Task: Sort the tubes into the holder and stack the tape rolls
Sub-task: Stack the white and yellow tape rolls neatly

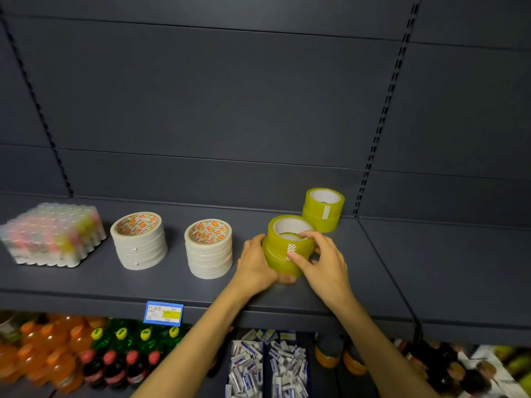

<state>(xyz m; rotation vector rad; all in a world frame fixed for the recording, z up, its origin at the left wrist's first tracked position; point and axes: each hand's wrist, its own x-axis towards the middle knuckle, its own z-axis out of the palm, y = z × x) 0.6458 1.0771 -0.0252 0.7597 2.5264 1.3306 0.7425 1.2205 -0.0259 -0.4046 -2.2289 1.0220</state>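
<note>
The tube pack (54,235) at nine o'clock is smeared by motion blur; its caps and labels cannot be told apart, and its left end fades near the edge. The left hand (255,264) hides the near left side of the yellow stack (283,255); the right hand (323,261) covers its right flank, so the stack's foot is unseen there. The price tag (163,313) at six o'clock has print too small to read. Bottles (66,357) at seven o'clock are blurred and cut by the bottom edge. Both forearms run off the bottom. Dark jars (448,369) at five o'clock are too blurred to identify.
</note>
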